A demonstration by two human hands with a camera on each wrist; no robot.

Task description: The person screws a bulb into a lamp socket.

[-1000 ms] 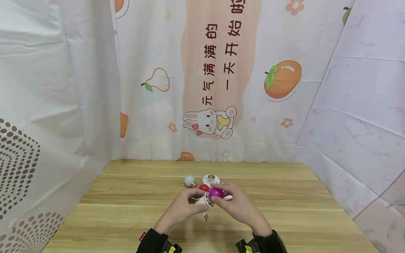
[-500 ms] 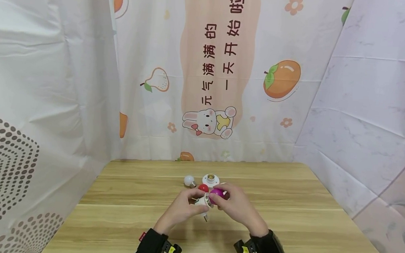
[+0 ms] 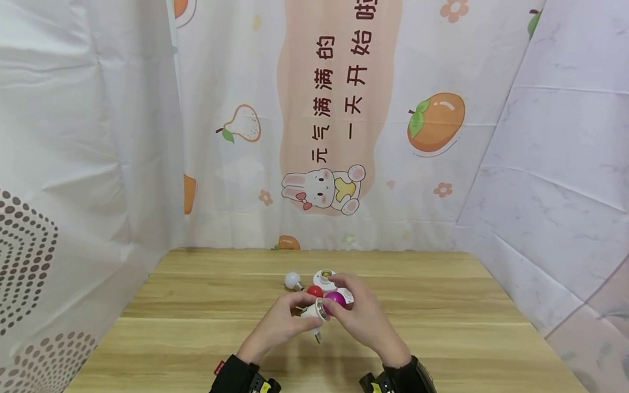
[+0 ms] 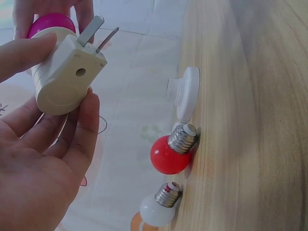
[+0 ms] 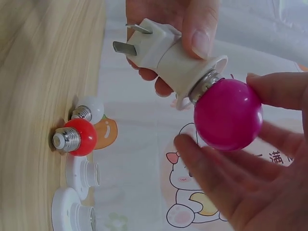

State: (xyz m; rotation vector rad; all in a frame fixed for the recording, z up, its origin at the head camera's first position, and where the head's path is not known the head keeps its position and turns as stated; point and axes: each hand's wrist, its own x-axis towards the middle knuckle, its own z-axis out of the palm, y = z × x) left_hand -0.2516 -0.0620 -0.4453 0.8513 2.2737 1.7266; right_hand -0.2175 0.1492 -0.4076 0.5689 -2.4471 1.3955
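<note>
My left hand [image 3: 279, 322] grips a white plug-in lamp socket [image 4: 60, 79] with two flat metal prongs, thumb on one side and fingers on the other. A magenta light bulb [image 5: 228, 114] sits in the socket's mouth, part of its metal screw base showing. Around the bulb is my right hand [image 3: 370, 320], fingers spread. Its thumb touches the bulb, while the index finger stands off from it in the head view. Socket and bulb are held above the table, tilted.
On the wooden table [image 3: 210, 343] lie a red bulb [image 4: 169, 155] and a white bulb [image 3: 293, 280]. Close by are two round white lamp holders, a nearer holder [image 5: 72, 211] and a farther holder [image 5: 82, 175]. A printed curtain [image 3: 232, 176] hangs behind the table.
My right hand has turned about the magenta bulb, and its index finger has lifted away from it. The left hand keeps its grip on the socket, almost unmoved.
</note>
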